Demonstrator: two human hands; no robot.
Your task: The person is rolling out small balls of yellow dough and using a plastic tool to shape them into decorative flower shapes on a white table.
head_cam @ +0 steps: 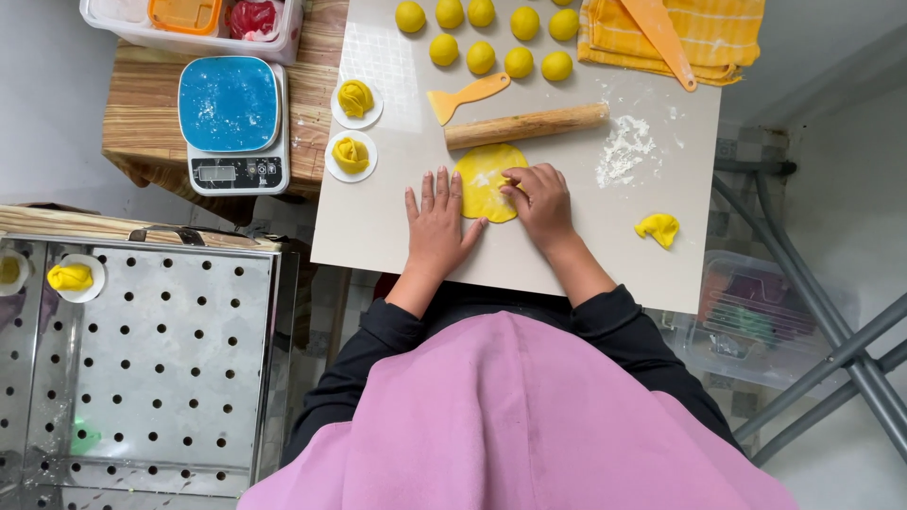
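A flat round sheet of yellow dough (484,179) lies on the pale work board (378,189), just below a wooden rolling pin (526,126). My left hand (436,222) rests flat and open on the board, its fingers touching the sheet's left edge. My right hand (543,198) sits on the sheet's right side, fingertips pinching its edge. Several yellow dough balls (481,58) sit at the far end of the board.
A yellow scraper (468,95) lies above the pin, flour (624,146) and a folded dough piece (658,228) to the right. Two shaped pieces on white discs (351,154), a blue-topped scale (231,123) and a perforated steel tray (151,359) are left. A yellow cloth (699,33) lies top right.
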